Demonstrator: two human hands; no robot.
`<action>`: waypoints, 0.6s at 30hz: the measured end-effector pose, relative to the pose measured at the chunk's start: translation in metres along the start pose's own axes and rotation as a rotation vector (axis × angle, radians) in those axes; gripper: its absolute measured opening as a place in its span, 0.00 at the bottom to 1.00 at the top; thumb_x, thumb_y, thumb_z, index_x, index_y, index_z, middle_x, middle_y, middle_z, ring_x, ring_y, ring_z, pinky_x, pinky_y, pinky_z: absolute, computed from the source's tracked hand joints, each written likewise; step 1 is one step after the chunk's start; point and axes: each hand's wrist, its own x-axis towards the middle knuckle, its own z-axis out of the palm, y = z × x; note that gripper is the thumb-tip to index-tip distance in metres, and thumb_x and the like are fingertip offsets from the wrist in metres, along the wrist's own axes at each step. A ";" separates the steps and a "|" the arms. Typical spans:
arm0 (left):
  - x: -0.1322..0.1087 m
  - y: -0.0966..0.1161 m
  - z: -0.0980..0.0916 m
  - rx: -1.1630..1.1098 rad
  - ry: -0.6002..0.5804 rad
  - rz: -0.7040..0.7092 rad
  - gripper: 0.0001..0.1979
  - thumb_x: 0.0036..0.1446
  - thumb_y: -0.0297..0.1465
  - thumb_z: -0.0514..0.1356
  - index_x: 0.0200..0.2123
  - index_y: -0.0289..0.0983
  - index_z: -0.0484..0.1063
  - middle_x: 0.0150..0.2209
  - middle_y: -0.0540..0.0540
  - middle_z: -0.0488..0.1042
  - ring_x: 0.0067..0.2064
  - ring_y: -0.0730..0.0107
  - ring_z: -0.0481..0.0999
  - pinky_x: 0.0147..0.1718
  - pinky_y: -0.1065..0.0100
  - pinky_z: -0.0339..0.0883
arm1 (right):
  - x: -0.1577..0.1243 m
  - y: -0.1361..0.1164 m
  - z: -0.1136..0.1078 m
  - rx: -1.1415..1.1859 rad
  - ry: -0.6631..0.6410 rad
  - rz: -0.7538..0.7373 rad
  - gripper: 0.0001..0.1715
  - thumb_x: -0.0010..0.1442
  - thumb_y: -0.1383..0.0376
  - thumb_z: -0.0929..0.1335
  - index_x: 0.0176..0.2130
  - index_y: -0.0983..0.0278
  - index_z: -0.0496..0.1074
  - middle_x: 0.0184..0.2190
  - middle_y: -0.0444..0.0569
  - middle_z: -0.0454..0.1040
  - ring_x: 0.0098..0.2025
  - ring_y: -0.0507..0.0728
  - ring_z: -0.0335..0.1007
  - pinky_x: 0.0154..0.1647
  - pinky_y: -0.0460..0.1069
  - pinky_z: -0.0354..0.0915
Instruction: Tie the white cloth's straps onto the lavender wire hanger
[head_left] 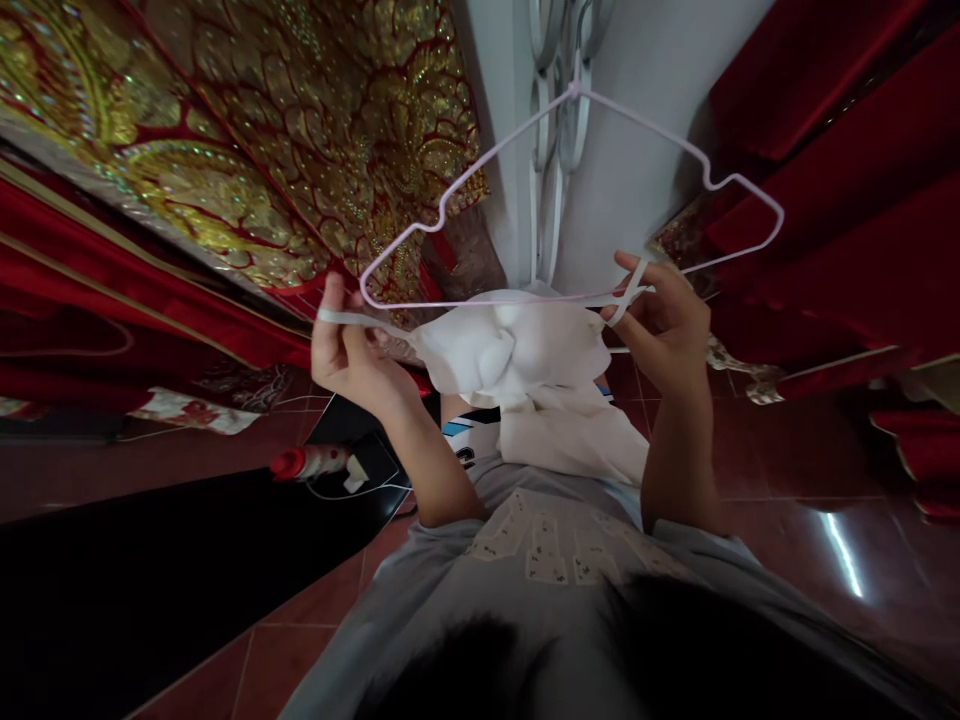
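A white garment [517, 345] with moulded cups and thin straps stretches between my two hands, its lower part hanging down in front of my body. My left hand [360, 350] has the left strap [364, 320] drawn taut across its fingers, beside the hanger's left corner. On the other side, my right hand [664, 320] spreads the right strap [628, 293] in a loop between thumb and finger, near the hanger's bottom bar. The pale pink clothes hanger [484, 160] hangs just beyond the garment, its bottom bar passing in front of the upper edge of the cups.
White chain links [555, 170] carry the hanger against a pale wall. Gold-sequinned red garments [300, 130] hang at left, red cloth [847, 180] at right. A black table [187, 560] at lower left bears a red-capped bottle [311, 462] and a small dark box [375, 458].
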 end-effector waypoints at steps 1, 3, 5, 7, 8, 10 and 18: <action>0.001 0.000 -0.002 -0.021 -0.044 0.043 0.14 0.65 0.19 0.60 0.47 0.38 0.82 0.54 0.45 0.84 0.51 0.66 0.82 0.40 0.69 0.74 | 0.000 0.000 0.001 0.001 -0.002 -0.009 0.28 0.61 0.51 0.76 0.60 0.46 0.76 0.41 0.45 0.71 0.28 0.49 0.63 0.27 0.49 0.65; 0.004 0.001 -0.004 -0.076 -0.211 0.085 0.11 0.67 0.26 0.68 0.50 0.43 0.84 0.58 0.50 0.82 0.61 0.61 0.78 0.57 0.62 0.73 | -0.001 -0.001 0.006 0.010 -0.004 -0.025 0.28 0.59 0.52 0.77 0.58 0.47 0.77 0.40 0.44 0.70 0.27 0.49 0.61 0.24 0.48 0.62; 0.008 0.003 -0.004 -0.110 -0.364 0.068 0.14 0.65 0.28 0.72 0.53 0.47 0.84 0.56 0.53 0.83 0.61 0.61 0.78 0.62 0.59 0.70 | -0.002 -0.003 0.013 0.008 0.008 -0.030 0.27 0.57 0.52 0.78 0.55 0.48 0.78 0.38 0.44 0.69 0.26 0.48 0.57 0.23 0.48 0.59; 0.015 0.007 -0.001 -0.101 -0.439 0.027 0.17 0.63 0.28 0.73 0.54 0.46 0.83 0.50 0.52 0.84 0.52 0.64 0.81 0.55 0.61 0.73 | -0.004 -0.004 0.019 -0.007 0.028 -0.027 0.26 0.57 0.51 0.78 0.54 0.49 0.79 0.38 0.44 0.70 0.24 0.47 0.54 0.22 0.48 0.57; 0.020 0.011 0.002 -0.082 -0.460 0.009 0.15 0.63 0.28 0.74 0.52 0.44 0.84 0.45 0.52 0.84 0.46 0.67 0.81 0.50 0.63 0.73 | -0.004 -0.004 0.021 -0.011 0.035 -0.027 0.25 0.57 0.51 0.78 0.54 0.49 0.79 0.38 0.43 0.70 0.24 0.46 0.53 0.22 0.48 0.57; 0.030 0.019 0.010 -0.024 -0.509 -0.030 0.09 0.63 0.26 0.73 0.46 0.39 0.83 0.38 0.52 0.81 0.39 0.71 0.77 0.42 0.67 0.71 | -0.005 -0.004 0.022 -0.009 0.037 -0.030 0.25 0.57 0.52 0.78 0.54 0.49 0.78 0.39 0.43 0.70 0.23 0.45 0.52 0.22 0.48 0.57; 0.045 0.037 0.055 0.252 -0.855 -0.158 0.08 0.62 0.18 0.70 0.31 0.31 0.78 0.28 0.53 0.74 0.32 0.76 0.69 0.34 0.73 0.62 | -0.004 0.003 0.013 -0.035 0.062 -0.068 0.25 0.58 0.55 0.78 0.55 0.50 0.78 0.41 0.43 0.68 0.23 0.45 0.52 0.24 0.48 0.58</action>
